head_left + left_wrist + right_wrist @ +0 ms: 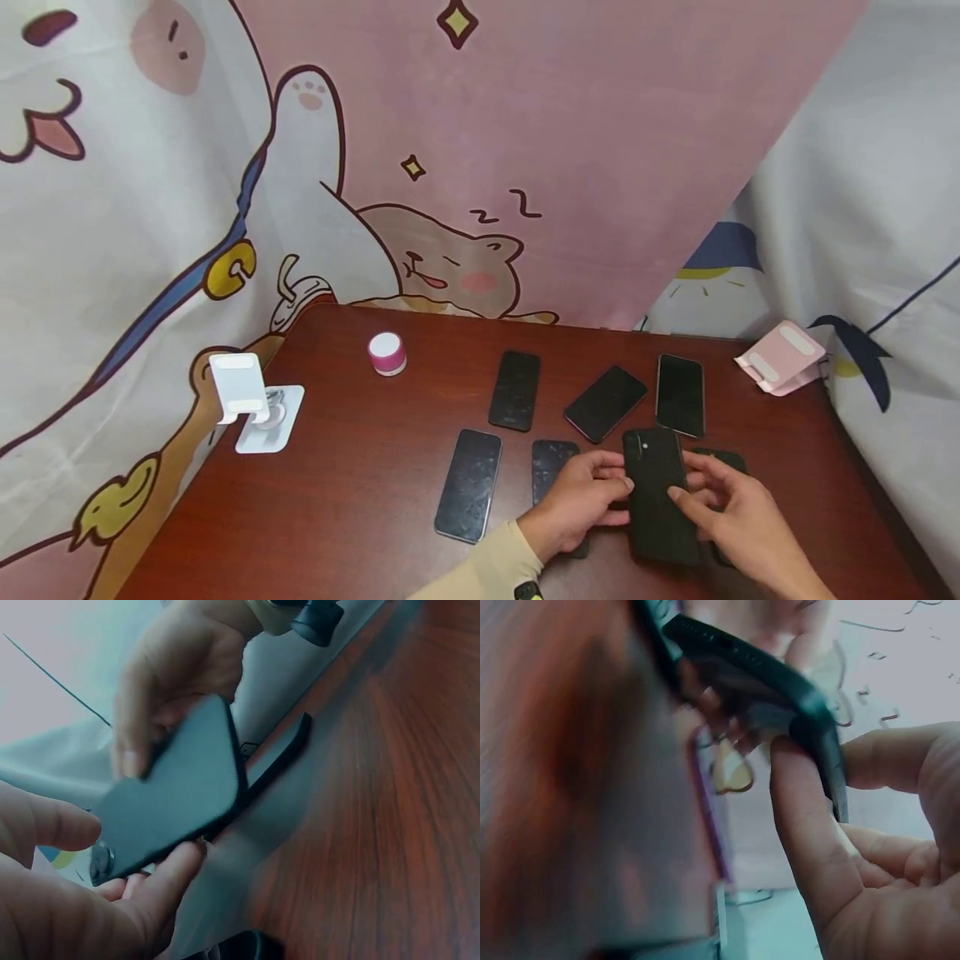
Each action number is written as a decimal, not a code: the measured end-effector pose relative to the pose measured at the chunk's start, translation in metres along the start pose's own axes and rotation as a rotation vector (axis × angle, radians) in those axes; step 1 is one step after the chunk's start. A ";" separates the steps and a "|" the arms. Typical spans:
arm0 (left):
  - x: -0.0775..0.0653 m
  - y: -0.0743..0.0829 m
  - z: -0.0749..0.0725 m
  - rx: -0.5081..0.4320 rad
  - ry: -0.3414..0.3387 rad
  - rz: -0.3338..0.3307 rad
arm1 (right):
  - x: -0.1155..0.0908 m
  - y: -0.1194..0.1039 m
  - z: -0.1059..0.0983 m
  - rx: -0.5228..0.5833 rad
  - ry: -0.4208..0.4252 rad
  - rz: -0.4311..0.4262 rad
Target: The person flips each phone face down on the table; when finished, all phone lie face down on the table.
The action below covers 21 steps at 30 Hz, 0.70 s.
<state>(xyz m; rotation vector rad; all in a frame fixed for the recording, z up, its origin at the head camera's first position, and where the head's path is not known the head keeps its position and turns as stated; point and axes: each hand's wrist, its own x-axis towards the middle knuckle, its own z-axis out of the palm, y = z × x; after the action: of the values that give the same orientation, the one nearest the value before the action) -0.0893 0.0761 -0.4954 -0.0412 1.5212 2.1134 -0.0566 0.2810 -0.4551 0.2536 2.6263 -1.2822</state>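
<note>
Black phone (662, 508), back face up, held above brown table (360, 500). Left hand (579, 502), right hand (738, 512) pinch opposite long edges, fingers narrowly parted. Likely light, stiff, slick, breakable; side edges best hold.

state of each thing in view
held phone, lifted, back up
left hand, gripping it
right hand, gripping it
back left phone, flat, screen dark
back middle phone, flat, screen dark
back right phone, flat, screen dark
front left phone, flat, screen dark
front middle phone, flat, partly hidden
front right phone, mostly hidden
white stand, unfolded
pink stand, unfolded
pink cylinder, upright
</note>
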 end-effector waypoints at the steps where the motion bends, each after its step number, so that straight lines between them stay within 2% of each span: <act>1: -0.001 0.001 0.000 0.019 -0.003 0.000 | 0.002 0.003 0.000 -0.017 0.004 0.010; 7: -0.006 0.008 0.001 0.180 -0.026 0.013 | 0.015 0.023 0.003 -0.117 0.026 0.002; 13: -0.006 0.012 0.001 0.361 -0.015 0.041 | 0.023 0.033 0.007 -0.151 0.045 -0.022; 16: -0.006 0.012 0.000 0.372 -0.031 0.023 | 0.025 0.035 0.008 -0.186 0.051 -0.017; 21: -0.003 0.010 -0.001 0.337 -0.050 0.000 | 0.025 0.036 0.009 -0.236 0.063 -0.007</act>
<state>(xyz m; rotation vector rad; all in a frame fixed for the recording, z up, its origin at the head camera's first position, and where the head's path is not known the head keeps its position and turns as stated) -0.0909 0.0719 -0.4858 0.1310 1.8236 1.8172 -0.0713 0.2976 -0.4939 0.2489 2.8008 -0.9684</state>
